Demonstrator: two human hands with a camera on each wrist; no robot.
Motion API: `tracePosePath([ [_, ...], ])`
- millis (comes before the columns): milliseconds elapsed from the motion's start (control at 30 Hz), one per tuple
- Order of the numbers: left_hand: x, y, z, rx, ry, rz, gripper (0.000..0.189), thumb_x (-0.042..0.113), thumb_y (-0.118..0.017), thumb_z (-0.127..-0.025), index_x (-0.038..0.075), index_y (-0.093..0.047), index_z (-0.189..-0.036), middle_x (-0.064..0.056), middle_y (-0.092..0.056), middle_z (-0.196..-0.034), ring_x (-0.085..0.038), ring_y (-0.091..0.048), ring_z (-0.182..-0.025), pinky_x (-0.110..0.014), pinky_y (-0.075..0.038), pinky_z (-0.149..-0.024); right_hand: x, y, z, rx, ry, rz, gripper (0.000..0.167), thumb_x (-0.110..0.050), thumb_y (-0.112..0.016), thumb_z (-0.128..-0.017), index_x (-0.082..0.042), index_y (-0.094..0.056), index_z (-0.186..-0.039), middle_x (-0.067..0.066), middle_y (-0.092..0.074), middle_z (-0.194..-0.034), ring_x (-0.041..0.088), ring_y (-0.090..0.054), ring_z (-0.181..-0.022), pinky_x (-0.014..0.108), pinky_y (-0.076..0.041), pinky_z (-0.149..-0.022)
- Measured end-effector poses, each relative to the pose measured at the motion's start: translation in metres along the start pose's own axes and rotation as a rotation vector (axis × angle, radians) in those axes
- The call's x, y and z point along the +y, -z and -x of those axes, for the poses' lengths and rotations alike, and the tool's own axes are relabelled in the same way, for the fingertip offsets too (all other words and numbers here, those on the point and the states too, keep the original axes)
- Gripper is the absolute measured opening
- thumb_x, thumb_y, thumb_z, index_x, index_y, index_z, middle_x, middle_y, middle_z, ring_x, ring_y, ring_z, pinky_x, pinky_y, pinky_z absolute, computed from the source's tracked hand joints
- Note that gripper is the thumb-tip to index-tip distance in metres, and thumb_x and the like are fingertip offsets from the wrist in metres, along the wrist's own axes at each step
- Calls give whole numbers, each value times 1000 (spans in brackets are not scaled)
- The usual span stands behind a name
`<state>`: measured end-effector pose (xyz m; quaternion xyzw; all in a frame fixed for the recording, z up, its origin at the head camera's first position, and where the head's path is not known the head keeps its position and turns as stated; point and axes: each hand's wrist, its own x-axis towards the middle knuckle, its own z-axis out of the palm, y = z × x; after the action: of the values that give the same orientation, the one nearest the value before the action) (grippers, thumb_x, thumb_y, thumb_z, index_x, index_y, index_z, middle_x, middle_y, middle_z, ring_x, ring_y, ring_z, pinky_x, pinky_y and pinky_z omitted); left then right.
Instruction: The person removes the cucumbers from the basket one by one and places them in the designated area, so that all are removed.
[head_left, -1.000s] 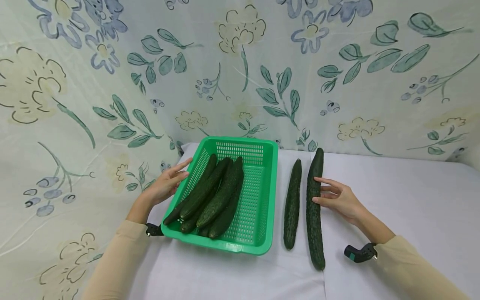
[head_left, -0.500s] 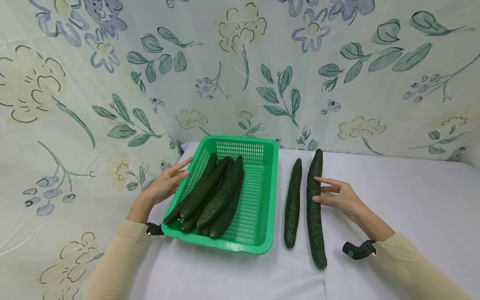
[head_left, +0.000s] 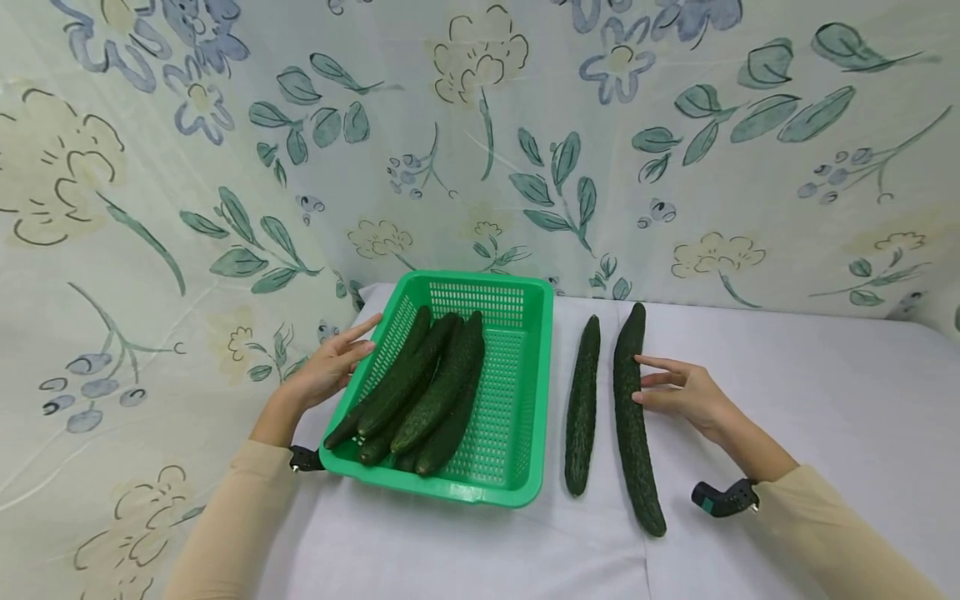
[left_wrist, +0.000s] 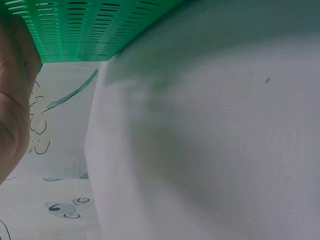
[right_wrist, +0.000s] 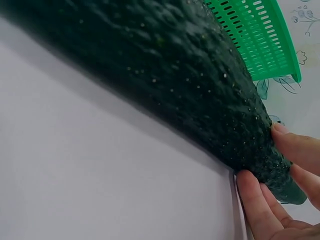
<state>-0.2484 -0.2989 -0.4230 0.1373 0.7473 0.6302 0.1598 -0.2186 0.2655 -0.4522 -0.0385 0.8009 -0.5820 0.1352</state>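
We see the R hand [head_left: 693, 400] w/ fingers apart and fairly straight, thumb and fingertips touching the R edge of the longer cuke [head_left: 633, 417] but not wrapped round it; how hard they press, we can't tell. That cuke lies on the white tablecloth [head_left: 450, 550], bowed a bit, far end toward the backdrop [head_left: 480, 192], near end slanting R. Just L of it and not touching, we've got a 2nd cuke [head_left: 582, 408], sitting b/w it and the grn basket [head_left: 542, 392]. In the basket we see a pile of cukes [head_left: 438, 392] heaped on the L side, w/ the mesh floor [head_left: 495, 417] showing on the R. The L hand [head_left: 322, 375] touches the basket's outer L side, fingers extended, not curled round anything we can see. Each wrist has a blk cam [head_left: 723, 498]; both arms are in beige sleeves [head_left: 832, 517]. The backdrop's pale cloth w/ leaves, berries & flowers.
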Motion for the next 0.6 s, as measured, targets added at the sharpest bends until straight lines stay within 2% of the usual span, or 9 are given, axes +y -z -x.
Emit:
tracePosePath([
  [67,0,0,0,1,3,0,58,22,-45,-109,22,-21,-161,-8,-43,-94,-13,-25,-48,-33,-25,-46,2,1,0,-7,-4,-24,79,-11,-79,-88,-1,-36,-153,34,-51,-131,14,-66,-94,33,-57,-80],
  [133,1,-1,1,4,7,3,58,23,-45,-109,22,-21,-161,-10,-46,-101,-12,-25,-48,-32,-25,-47,4,2,0,-15,-7,-43,80,-10,-78,-88,-1,-35,-154,34,-50,-132,14,-67,-93,35,-57,-81],
  [200,2,-1,1,5,9,6,58,23,-45,-109,22,-21,-161,-15,-48,-118,-12,-25,-48,-31,-25,-46,5,3,-1,-23,-10,-57,80,-9,-78,-88,0,-34,-154,34,-49,-132,14,-67,-93,36,-56,-82],
  [267,2,0,1,3,7,8,58,22,-45,-109,22,-21,-161,-20,-42,-138,-12,-26,-48,-30,-26,-46,7,6,-1,-30,-10,-65,80,-8,-77,-89,1,-33,-154,34,-48,-133,14,-68,-93,36,-56,-83],
  [333,1,0,1,0,5,7,58,22,-45,-109,23,-21,-161,-24,-34,-150,-12,-26,-48,-29,-28,-46,8,8,0,-35,-12,-66,80,-8,-77,-89,1,-32,-154,34,-49,-132,14,-68,-93,35,-56,-83],
  [500,-1,2,1,-2,1,-1,57,23,-46,-109,26,-23,-161,-25,-30,-154,-12,-27,-48,-29,-29,-46,9,13,2,-40,-18,-38,79,-11,-78,-88,2,-34,-153,29,-54,-128,14,-68,-93,32,-56,-82],
  [600,-2,2,0,2,4,-3,57,23,-47,-108,27,-24,-161,-21,-44,-141,-12,-28,-48,-29,-29,-45,9,15,3,-44,-19,-22,80,-13,-78,-88,2,-34,-153,28,-55,-127,15,-68,-94,32,-56,-82],
])
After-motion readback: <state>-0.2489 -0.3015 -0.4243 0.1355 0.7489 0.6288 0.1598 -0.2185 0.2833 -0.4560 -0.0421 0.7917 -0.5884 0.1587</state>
